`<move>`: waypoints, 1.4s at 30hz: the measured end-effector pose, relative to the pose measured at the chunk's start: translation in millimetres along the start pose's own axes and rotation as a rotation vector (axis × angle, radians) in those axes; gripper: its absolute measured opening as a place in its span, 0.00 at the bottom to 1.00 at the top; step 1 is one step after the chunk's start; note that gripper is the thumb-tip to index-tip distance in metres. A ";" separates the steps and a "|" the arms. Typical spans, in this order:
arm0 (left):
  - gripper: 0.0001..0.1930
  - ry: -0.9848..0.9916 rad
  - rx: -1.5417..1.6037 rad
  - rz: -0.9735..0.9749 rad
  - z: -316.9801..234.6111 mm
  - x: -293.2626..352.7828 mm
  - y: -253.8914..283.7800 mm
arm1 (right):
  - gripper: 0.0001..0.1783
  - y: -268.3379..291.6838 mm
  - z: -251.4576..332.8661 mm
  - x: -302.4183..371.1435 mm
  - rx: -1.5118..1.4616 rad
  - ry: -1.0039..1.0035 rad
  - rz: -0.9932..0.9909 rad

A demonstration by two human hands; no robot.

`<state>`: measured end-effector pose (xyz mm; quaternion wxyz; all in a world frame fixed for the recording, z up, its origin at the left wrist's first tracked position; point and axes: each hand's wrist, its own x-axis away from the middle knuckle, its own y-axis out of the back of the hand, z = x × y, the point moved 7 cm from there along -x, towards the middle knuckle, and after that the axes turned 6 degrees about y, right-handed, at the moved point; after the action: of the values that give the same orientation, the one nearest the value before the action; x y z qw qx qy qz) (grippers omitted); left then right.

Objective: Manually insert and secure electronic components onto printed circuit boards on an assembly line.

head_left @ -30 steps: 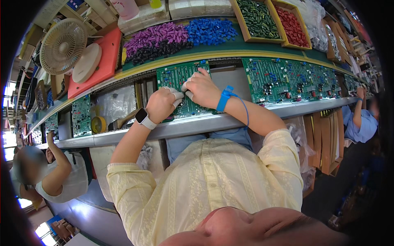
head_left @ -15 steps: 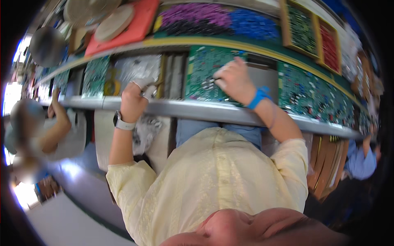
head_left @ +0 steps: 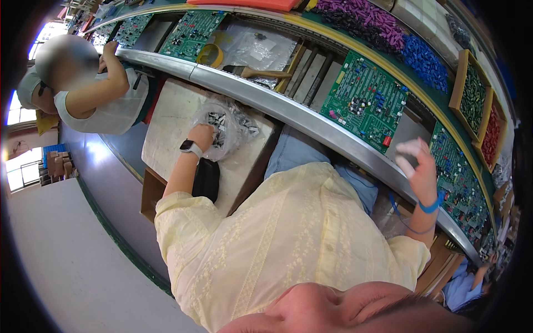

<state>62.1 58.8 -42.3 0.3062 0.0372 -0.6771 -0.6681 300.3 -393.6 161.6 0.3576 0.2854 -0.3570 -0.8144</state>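
Observation:
My left hand [head_left: 202, 136] dips into a clear plastic bag [head_left: 230, 147] of small grey-and-black parts [head_left: 217, 123]; its fingertips are hidden among them. The bag lies on a pale work surface [head_left: 172, 116] left of my legs. Beside the rail's right part, my right hand [head_left: 417, 161] hovers with white coverings on some digits and a blue band at the wrist. Its thumb and fingers are apart, and I see nothing between them. Left of it, a green circuit board [head_left: 363, 102] with mounted components sits on the line.
A metal rail [head_left: 250, 100] runs along the line. Further circuit boards [head_left: 191, 36] stand left and right. A brush [head_left: 258, 72] and a yellow tape roll [head_left: 210, 55] lie left of the board. Beyond are purple [head_left: 380, 22], blue [head_left: 425, 61] parts and boxes [head_left: 472, 97]. A co-worker [head_left: 94, 94] sits left.
My left hand has gone from above the rail down into the plastic bag. The right hand has left the circuit board and moved right. The whole view has turned.

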 end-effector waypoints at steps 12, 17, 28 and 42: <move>0.18 -0.246 -0.499 0.468 -11.4 -44.3 -64.5 | 0.12 22.6 -136.9 358.1 -0.479 -1.072 -0.089; 0.16 -0.329 -0.442 0.348 -19.8 -32.4 -31.7 | 0.12 19.0 -186.0 493.4 0.268 -1.415 0.138; 0.12 -0.123 0.739 0.052 13.2 -14.7 84.9 | 0.16 -38.8 -185.5 582.0 0.430 -1.810 -0.033; 0.10 -0.862 0.492 -0.288 -279.6 -11.4 237.2 | 0.19 -40.5 -167.1 575.5 0.650 -1.693 -0.177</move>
<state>286.3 -157.8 151.2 -0.1135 -0.0777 -0.8670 -0.4790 70.7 -889.3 -88.2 -0.1860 -0.2946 -0.6889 -0.6356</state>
